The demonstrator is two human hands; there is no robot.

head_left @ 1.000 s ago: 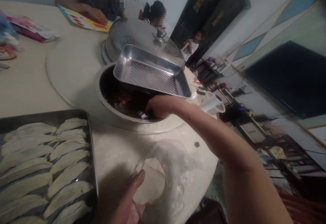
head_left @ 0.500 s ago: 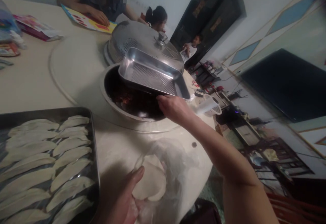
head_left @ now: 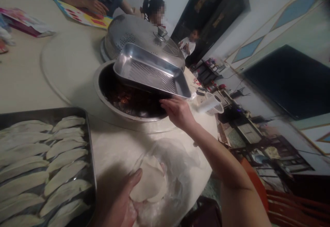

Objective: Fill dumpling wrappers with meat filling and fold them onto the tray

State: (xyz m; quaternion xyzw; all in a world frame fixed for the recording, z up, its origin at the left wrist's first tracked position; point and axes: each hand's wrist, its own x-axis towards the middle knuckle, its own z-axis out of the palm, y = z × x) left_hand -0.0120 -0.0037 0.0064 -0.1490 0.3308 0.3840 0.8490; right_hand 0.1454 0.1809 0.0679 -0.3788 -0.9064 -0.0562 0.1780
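Note:
My left hand (head_left: 120, 204) is at the bottom edge, thumb pressed on a round pale dough wrapper (head_left: 149, 182) that lies in a clear plastic bag (head_left: 177, 165). My right hand (head_left: 177, 111) hovers at the near rim of a wide metal bowl (head_left: 103, 96) of dark red filling. Its fingers are drawn together and point into the bowl; anything held in them is too small to make out. An empty steel tray (head_left: 152, 74) rests tilted across the bowl's far side. A dark tray (head_left: 87, 130) at the left holds several folded dumplings (head_left: 62, 166).
A perforated steel lid (head_left: 136, 36) stands behind the bowl. A white plastic cup (head_left: 210, 105) lies near the table's right edge. Other people sit at the far side with a colourful book (head_left: 82, 15). The round table drops off to cluttered shelves at the right.
My right hand has come up out of the bowl and now sits at its near rim. My left hand has kept its hold on the wrapper.

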